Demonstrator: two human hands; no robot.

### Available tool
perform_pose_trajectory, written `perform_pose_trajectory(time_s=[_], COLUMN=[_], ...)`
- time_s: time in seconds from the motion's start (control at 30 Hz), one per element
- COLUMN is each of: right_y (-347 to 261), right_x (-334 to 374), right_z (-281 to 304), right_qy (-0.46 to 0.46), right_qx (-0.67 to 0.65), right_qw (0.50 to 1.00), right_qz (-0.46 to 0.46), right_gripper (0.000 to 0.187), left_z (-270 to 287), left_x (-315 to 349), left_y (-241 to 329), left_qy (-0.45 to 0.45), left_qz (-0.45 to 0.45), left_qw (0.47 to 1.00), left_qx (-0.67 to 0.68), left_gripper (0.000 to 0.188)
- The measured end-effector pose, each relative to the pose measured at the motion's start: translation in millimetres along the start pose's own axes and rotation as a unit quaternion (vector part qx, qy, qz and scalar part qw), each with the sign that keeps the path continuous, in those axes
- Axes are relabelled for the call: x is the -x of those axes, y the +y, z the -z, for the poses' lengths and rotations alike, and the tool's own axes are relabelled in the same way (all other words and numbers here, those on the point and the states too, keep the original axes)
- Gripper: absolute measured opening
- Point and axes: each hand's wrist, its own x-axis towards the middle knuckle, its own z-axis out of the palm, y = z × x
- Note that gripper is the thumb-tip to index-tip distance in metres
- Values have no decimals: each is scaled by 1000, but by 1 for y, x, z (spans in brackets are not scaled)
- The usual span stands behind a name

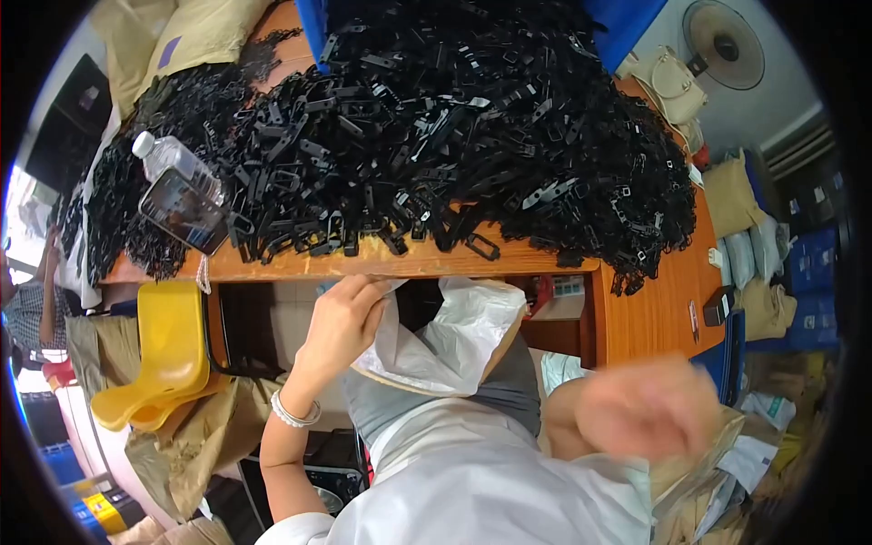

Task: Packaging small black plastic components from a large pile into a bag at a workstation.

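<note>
On my lap sits a brown bag with a white plastic liner (pixel 459 341), its mouth gaping toward the table edge. The fingers of my left hand (pixel 343 318) are bent and closed on the left side of the bag's rim, right at the table's front edge. My right hand (pixel 649 409) is off to the right of the bag, smeared by motion, so its fingers cannot be made out. Across the table a large heap of small black plastic clip-like parts (pixel 400 136) reaches nearly to the front edge. Inside the bag it looks dark near the table, and its contents are hard to tell.
At the heap's left lie a clear plastic bottle (pixel 177 162) and a phone (pixel 184 211) with a beaded strap. The wooden table (pixel 649 318) extends to the right. A yellow chair (pixel 173 336) stands left, a fan (pixel 724 44) back right. Sacks and packages crowd both sides.
</note>
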Motion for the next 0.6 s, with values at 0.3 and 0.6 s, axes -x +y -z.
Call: perform_pose_trajectory(time_s=[0.3, 0.6], right_y=[69, 74], right_x=[81, 78], right_z=[-10, -10], right_qy=[-279, -280], right_qx=[48, 139], right_qw=[915, 937], right_qz=[-288, -158], right_gripper=[11, 15], left_z=[-52, -94], left_x=[-40, -81], left_y=[-7, 17], left_qy=[-30, -34], left_qz=[-221, -348], left_qw=[974, 912], left_qx=[-51, -216], left_gripper=[11, 25])
